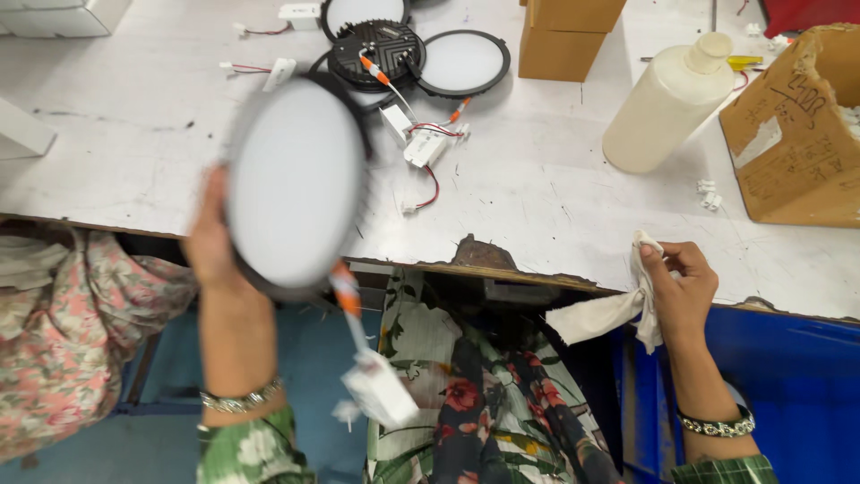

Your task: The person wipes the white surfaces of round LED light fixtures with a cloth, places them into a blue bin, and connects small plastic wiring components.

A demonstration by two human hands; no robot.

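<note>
The round lamp panel is held up on edge above the near rim of the table, its white face toward the camera and blurred. The left hand grips it at its lower left rim, fingers behind the disc and the thumb side at the edge (how the fingers lie behind it cannot be seen). Below that hand's grip an orange-tipped cable hangs from the panel, ending in a small white driver box that dangles to the right of the left wrist, which wears a bracelet.

The right hand is well off to the right of the panel, at the table's near edge. It is closed around a white cloth, fingers curled in and pinching the bunched top of it, while the loose end trails away to the left of the hand, below the table edge.

Beyond the left hand, farther up the table, lie more round panels, one turned over with its black finned back up, with white connectors and red wires between them and the held panel. Beyond the right hand stands a cream plastic bottle, with a worn cardboard box to its right. A smaller brown box sits at the far edge.
</note>
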